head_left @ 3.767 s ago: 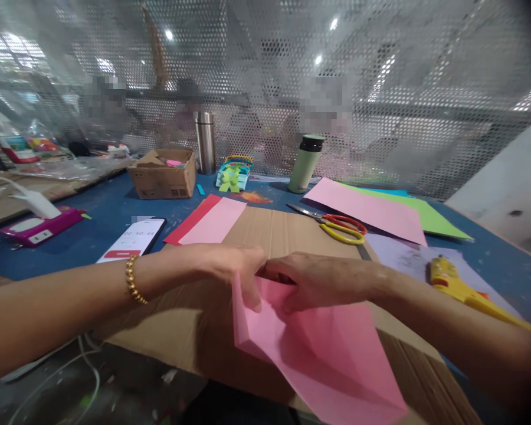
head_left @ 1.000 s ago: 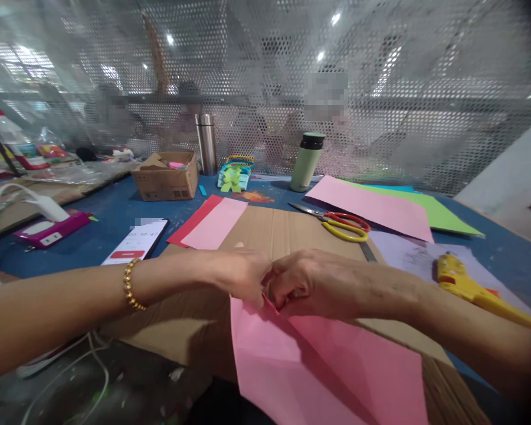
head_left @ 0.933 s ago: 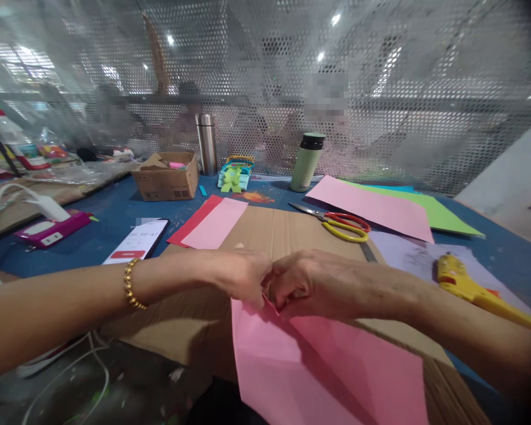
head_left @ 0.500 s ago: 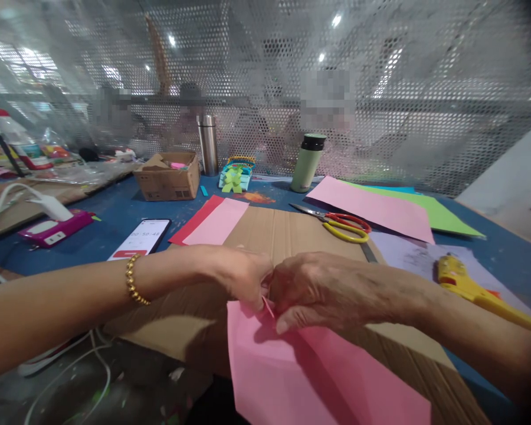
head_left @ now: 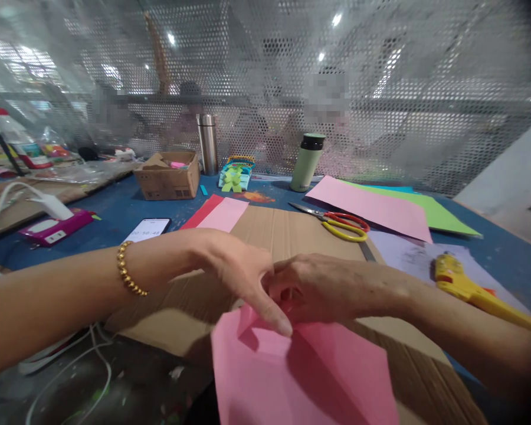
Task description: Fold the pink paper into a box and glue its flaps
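The left hand has its thumb stretched over the upper edge of the folded paper; its fingertips are hidden, so I cannot tell whether its grip is closed. The right hand has its fingers curled onto the same edge, gripping the paper above the cardboard. Behind, on the bench, an open box holds a pink scrap; its depths are hidden. Beside it stands a steel flask, and farther right a green flask, both lidded, contents unseen.
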`<state>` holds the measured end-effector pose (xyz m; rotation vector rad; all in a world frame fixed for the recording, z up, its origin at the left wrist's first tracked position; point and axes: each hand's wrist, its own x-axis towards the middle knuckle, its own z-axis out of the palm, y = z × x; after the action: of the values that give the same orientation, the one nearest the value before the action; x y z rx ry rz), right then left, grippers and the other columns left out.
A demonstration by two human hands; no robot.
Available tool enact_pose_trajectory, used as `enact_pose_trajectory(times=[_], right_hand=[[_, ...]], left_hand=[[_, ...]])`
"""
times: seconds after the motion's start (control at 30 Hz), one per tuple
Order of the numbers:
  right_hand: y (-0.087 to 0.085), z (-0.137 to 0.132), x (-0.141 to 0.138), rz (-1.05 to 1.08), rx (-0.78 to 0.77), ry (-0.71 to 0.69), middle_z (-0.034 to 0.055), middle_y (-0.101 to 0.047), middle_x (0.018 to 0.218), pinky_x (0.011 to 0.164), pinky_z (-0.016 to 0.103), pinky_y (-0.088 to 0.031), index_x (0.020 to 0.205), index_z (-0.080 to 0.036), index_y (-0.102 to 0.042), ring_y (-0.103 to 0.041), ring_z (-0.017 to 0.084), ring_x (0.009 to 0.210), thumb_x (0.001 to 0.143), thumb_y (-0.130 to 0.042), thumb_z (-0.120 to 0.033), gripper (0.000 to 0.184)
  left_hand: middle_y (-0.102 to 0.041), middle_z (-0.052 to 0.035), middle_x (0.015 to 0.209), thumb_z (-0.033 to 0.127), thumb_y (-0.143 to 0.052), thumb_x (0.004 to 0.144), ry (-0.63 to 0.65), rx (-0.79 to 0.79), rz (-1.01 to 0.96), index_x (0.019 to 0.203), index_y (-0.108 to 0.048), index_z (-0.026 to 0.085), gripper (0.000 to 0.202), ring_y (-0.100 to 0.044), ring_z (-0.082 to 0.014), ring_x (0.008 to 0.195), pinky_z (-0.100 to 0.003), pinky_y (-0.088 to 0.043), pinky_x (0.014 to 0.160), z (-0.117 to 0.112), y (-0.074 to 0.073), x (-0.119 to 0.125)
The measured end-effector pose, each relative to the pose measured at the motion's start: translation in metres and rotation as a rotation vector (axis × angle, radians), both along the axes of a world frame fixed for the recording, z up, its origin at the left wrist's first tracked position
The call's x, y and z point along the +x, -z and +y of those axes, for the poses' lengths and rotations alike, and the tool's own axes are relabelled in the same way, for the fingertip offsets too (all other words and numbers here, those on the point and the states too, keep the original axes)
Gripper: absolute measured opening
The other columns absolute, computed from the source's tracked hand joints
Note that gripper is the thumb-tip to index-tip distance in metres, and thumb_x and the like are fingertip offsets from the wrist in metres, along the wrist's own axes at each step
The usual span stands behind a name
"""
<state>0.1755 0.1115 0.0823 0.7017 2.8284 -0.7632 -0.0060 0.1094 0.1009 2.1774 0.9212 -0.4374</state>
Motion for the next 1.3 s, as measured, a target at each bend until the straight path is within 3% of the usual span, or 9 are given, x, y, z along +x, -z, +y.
enact_pose_trajectory(times=[0.2,0.37,0.5,0.63,0.8,1.03,1.17,1.3], right_hand=[[-0.004,0.003,-0.001,-0.059,-0.107,0.016,0.0003,-0.073,0.082,0.058,0.023,-0.038,0.086,-0.02,-0.076,-0.061,0.013,0.066,0.077,-0.069,-0.02,0.011],[-0.003,0.005,0.001,-0.001,-0.146,-0.046,0.0,-0.073,0.086,0.061,0.023,-0.038,0.086,-0.021,-0.077,-0.061,0.013,0.07,0.082,-0.066,-0.02,0.011],[-0.003,0.004,0.004,-0.007,-0.105,-0.071,0.0012,-0.073,0.091,0.06,0.022,-0.038,0.092,-0.021,-0.077,-0.062,0.012,0.072,0.083,-0.066,-0.021,0.015],[-0.001,0.005,0.005,0.006,-0.118,-0.075,0.0015,-0.073,0.097,0.063,0.021,-0.04,0.097,-0.021,-0.076,-0.063,0.012,0.076,0.083,-0.066,-0.021,0.017],[0.002,0.007,0.006,0.002,-0.179,-0.051,0.0001,-0.074,0.097,0.066,0.021,-0.042,0.101,-0.023,-0.076,-0.064,0.013,0.079,0.083,-0.067,-0.021,0.02],[0.001,0.004,0.008,0.032,-0.218,-0.082,0.0038,-0.073,0.102,0.072,0.022,-0.044,0.106,-0.02,-0.075,-0.065,0.015,0.085,0.089,-0.064,-0.036,0.026],[-0.002,0.0,0.021,0.109,-0.145,0.016,0.0039,-0.072,0.097,0.067,0.022,-0.043,0.107,-0.02,-0.073,-0.063,0.014,0.079,0.091,-0.06,-0.038,0.027],[-0.004,-0.002,0.037,0.152,0.035,0.19,0.0041,-0.071,0.092,0.062,0.023,-0.042,0.113,-0.021,-0.07,-0.06,0.015,0.076,0.09,-0.059,-0.037,0.03]], left_hand=[[-0.067,-0.0036,0.075,0.035,-0.058,0.078,-0.059,0.092,0.047,0.093,-0.072,0.015,0.029,-0.057,-0.016,0.061,-0.026,-0.041,0.053,-0.006,0.004,0.007],[-0.065,-0.0007,0.072,0.04,-0.064,0.075,-0.069,0.103,-0.001,0.09,-0.071,0.018,0.027,-0.055,-0.0142,0.059,-0.025,-0.04,0.053,-0.008,0.011,0.008],[-0.064,-0.0017,0.072,0.032,-0.065,0.069,-0.037,0.174,0.09,0.087,-0.07,0.017,0.023,-0.054,-0.0152,0.058,-0.025,-0.036,0.048,-0.006,0.017,0.009],[-0.065,-0.002,0.076,0.035,-0.067,0.067,-0.065,0.195,0.113,0.091,-0.07,0.019,0.029,-0.055,-0.0161,0.061,-0.025,-0.036,0.049,-0.005,0.02,0.01],[-0.061,0.0009,0.065,0.039,-0.069,0.067,-0.104,0.197,0.05,0.086,-0.071,0.021,0.027,-0.053,-0.0141,0.055,-0.024,-0.036,0.048,-0.006,0.023,0.013],[-0.058,0.0019,0.064,0.03,-0.064,0.066,-0.096,0.151,-0.033,0.079,-0.064,0.019,0.017,-0.05,-0.0122,0.054,-0.023,-0.033,0.047,-0.009,0.029,0.013],[-0.05,0.0031,0.056,0.025,-0.06,0.066,-0.18,0.153,-0.047,0.066,-0.052,0.02,0.009,-0.046,-0.0116,0.048,-0.025,-0.028,0.043,-0.018,0.026,0.01],[-0.047,0.0048,0.058,0.021,-0.056,0.065,-0.297,0.117,-0.093,0.068,-0.048,0.021,0.008,-0.044,-0.0114,0.05,-0.025,-0.027,0.043,-0.027,0.032,0.003]])
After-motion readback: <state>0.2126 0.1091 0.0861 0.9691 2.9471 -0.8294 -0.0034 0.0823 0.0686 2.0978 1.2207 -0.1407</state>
